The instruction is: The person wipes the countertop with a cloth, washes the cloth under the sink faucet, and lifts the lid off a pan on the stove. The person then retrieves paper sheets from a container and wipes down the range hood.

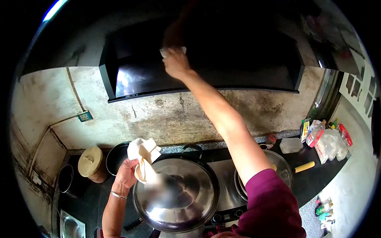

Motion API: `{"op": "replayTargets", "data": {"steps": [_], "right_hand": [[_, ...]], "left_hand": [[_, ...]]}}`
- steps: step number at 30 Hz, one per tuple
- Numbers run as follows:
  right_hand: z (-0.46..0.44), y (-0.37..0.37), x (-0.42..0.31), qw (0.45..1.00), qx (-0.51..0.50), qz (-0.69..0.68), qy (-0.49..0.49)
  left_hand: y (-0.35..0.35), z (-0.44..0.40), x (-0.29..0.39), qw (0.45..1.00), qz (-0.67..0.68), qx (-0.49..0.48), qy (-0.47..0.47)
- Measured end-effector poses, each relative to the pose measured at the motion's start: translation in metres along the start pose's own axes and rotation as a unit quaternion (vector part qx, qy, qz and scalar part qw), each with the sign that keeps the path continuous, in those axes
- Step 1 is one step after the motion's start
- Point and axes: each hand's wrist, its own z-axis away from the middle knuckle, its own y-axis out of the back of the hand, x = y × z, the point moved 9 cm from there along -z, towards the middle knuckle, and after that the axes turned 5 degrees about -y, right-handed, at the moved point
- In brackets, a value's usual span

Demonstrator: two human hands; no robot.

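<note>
My right hand (176, 63) is stretched up against the black glossy range hood (238, 75), its fingers closed on a small white cloth (183, 50) pressed to the surface. Lower on the left, my left hand (126, 174) grips a bunched cream cloth (145, 152) that hangs down over the left edge of a large pan. That pan has a shiny domed metal lid (198, 178) and sits on the stove (224, 178). The lid's middle is partly blurred.
A lidded container (90, 162) and a black pot (115, 158) stand at the left. A second pan with a glass lid (283, 170), a clear plastic box (291, 145) and plastic bags (331, 144) are at the right. A sink (72, 227) is at lower left.
</note>
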Motion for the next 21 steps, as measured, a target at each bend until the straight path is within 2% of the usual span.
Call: {"op": "replayTargets", "data": {"steps": [3,4,5,6,7,8,9,11,13,15,17,18,19,20,21], "right_hand": [[0.011,0.028,0.012,0.989,0.097,-0.108,0.027],[0.021,0.037,0.013,0.969,0.187,-0.135,0.089],[0.028,0.036,0.028,0.954,0.151,-0.261,-0.003],[0.047,0.032,0.036,0.914,0.11,-0.379,-0.093],[0.068,0.021,0.047,0.833,-0.005,-0.479,-0.275],[0.083,0.028,0.039,0.764,-0.016,-0.605,-0.223],[0.098,0.02,0.035,0.708,-0.095,-0.675,-0.183],[0.133,0.029,0.024,0.57,-0.194,-0.777,-0.184],[0.159,0.043,0.015,0.513,-0.241,-0.801,-0.194],[0.173,0.058,0.01,0.501,-0.244,-0.8,-0.223],[0.186,0.06,0.006,0.543,-0.292,-0.747,-0.25],[0.188,0.064,0.0,0.539,-0.314,-0.744,-0.24],[0.188,0.066,-0.003,0.538,-0.314,-0.744,-0.242],[0.188,0.066,-0.008,0.562,-0.339,-0.72,-0.227],[0.189,0.068,-0.018,0.584,-0.365,-0.694,-0.211]], "left_hand": [[-0.005,0.01,0.009,1.0,-0.005,0.012,-0.013],[-0.006,0.013,0.012,1.0,-0.016,0.021,-0.014],[-0.007,0.015,0.014,0.999,-0.015,0.023,-0.017],[-0.008,0.015,0.013,1.0,-0.012,0.016,-0.016],[-0.01,0.015,0.012,1.0,-0.008,0.011,-0.012],[-0.013,0.015,0.014,0.999,-0.016,0.024,-0.017],[-0.015,0.014,0.014,0.999,-0.029,0.012,-0.015],[-0.026,0.011,0.018,0.999,-0.036,-0.004,-0.021],[-0.039,0.008,0.02,0.996,-0.079,-0.045,0.002],[-0.056,0.002,0.024,0.991,-0.098,-0.086,-0.038],[-0.086,0.008,0.031,0.981,-0.107,-0.148,-0.06],[-0.094,0.007,0.03,0.982,-0.105,-0.147,-0.058],[-0.11,0.009,0.032,0.971,-0.109,-0.197,-0.079],[-0.126,0.013,0.033,0.958,-0.112,-0.246,-0.099],[-0.138,0.016,0.033,0.958,-0.111,-0.245,-0.099]]}}
